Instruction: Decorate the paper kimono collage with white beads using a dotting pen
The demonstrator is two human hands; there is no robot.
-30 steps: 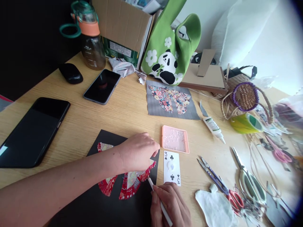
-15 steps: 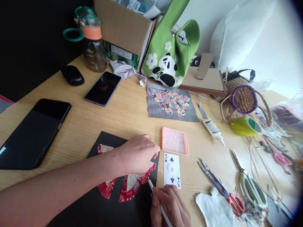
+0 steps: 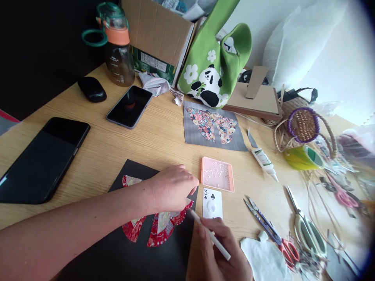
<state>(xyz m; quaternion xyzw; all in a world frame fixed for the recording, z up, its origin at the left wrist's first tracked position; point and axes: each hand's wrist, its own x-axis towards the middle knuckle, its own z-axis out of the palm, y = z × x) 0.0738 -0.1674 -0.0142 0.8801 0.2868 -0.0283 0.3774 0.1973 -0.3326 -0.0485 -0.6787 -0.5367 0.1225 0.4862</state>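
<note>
Red patterned fabric pieces [image 3: 158, 234], edged with small pearly beads, lie on a black sheet [image 3: 166, 261]. My left hand [image 3: 172, 189] rests over their upper part with its fingers curled down; whatever is beneath the fingertips is hidden. Between the fingers of my right hand [image 3: 221, 248] is a white stick [image 3: 213, 238], its tip just right of the beaded edge and apart from it. A playing card [image 3: 212, 201] with a white blob lies beyond my right hand, which covers its lower end. Above the card sits a pink tray [image 3: 217, 174] of tiny white beads.
Scissors [image 3: 265, 224], a glue tube [image 3: 264, 162] and yellow tape [image 3: 304, 157] lie to the right. Farther back are a grey sheet with a floral cutout [image 3: 212, 125] and a green panda bag [image 3: 208, 78]. Phones [image 3: 130, 106], a mouse [image 3: 91, 89] and a bottle [image 3: 118, 58] stand left.
My right hand has moved right and the stick's tip has come away from the beaded edge. More of the stick shows, while less of the card is visible. My left hand stays at the fabric.
</note>
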